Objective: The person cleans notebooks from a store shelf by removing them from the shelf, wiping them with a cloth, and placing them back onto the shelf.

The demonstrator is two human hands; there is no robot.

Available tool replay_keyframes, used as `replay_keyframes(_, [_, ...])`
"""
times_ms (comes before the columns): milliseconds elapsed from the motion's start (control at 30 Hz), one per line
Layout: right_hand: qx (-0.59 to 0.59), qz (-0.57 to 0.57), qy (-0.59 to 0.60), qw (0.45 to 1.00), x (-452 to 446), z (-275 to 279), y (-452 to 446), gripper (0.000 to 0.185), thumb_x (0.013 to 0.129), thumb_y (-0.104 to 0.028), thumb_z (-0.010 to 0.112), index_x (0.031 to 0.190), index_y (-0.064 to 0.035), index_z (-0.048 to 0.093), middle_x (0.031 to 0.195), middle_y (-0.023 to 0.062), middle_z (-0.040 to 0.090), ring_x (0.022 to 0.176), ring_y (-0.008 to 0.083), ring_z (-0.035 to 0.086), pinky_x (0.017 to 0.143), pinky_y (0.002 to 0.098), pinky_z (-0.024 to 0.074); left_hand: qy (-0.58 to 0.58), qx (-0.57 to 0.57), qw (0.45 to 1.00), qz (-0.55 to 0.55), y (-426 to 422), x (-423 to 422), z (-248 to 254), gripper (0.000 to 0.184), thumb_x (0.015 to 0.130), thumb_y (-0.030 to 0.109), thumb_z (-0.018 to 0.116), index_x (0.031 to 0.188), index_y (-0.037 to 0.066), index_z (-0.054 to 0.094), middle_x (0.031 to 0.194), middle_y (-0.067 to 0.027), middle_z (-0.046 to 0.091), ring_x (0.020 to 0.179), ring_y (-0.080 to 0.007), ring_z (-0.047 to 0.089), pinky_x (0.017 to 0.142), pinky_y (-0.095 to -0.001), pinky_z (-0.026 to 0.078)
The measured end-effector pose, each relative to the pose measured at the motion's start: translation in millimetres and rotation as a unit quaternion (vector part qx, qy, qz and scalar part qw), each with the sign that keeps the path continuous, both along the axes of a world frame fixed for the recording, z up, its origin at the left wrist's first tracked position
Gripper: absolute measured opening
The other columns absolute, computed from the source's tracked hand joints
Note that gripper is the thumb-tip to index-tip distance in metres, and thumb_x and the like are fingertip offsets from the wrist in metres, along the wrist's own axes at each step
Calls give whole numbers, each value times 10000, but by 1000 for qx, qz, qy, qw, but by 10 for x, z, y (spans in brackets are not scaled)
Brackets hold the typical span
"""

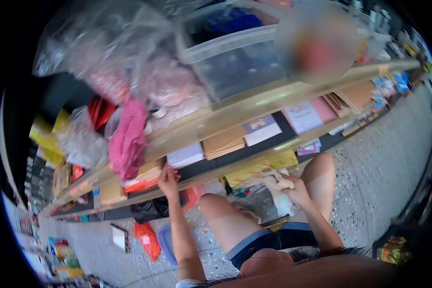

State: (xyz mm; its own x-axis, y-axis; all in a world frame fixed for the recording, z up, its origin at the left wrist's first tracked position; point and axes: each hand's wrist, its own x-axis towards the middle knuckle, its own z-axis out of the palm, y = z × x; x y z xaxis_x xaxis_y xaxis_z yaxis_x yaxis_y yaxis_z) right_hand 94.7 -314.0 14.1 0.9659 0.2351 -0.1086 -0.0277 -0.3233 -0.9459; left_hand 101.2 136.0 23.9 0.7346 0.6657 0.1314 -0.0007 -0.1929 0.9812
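Observation:
A crumpled whitish cloth (275, 185) is gripped in my right hand (297, 191), hanging down in front of the lower shelf beside my knee. My left hand (169, 181) is at the front of the middle shelf, its fingers loosely bent and apart, with nothing visible in them. Just beyond those fingers lies a stack of pale white-and-lilac paper booklets (185, 154). To the left of that hand is an orange-red item (141, 185) on the same shelf. A pile of brown envelopes (224, 142) lies right of the booklets.
The shelf's upper board (254, 108) holds a clear plastic bin (240, 62), plastic bags (115, 53) and a pink cloth (128, 139) draped over its edge. A yellow box (261, 168) is below. On the floor are an orange bag (147, 240) and a blue plastic stool or basin (166, 245).

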Motion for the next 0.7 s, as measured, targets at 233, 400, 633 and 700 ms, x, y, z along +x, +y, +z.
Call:
replay_keyframes(233, [49,-14,16,999,-36,37,-52,604,658,46,624,1240,-106,581,1192,192,547,1107,282,543,953,311,412,18,-35,999,10,-63,-1,110,296,947,187,537,1203,43,581,696,-17,602,521,-50,508,448,-189,401])
replay_keyframes(400, [290,-118,110,943,19,45,-294,472,672,91,609,1137,7,593,983,88,640,911,188,626,789,275,487,-24,221,966,131,-787,31,80,320,854,13,567,1171,14,523,870,-51,499,751,-151,457,678,-284,414])
replay_keyframes(633, [502,-292,229,781,147,-48,-1051,533,699,100,597,1209,14,471,1045,162,615,899,288,641,772,386,542,35,206,958,-198,-2633,1011,260,201,832,79,616,1019,7,631,856,-90,596,730,-167,553,677,-282,467])
replay_keyframes(700, [559,-289,281,724,131,-71,-1195,620,697,83,596,1284,5,412,1101,189,602,953,327,632,826,432,539,37,196,939,-280,-3006,1460,120,236,833,130,619,1040,18,646,915,-132,631,781,-207,608,705,-305,489])
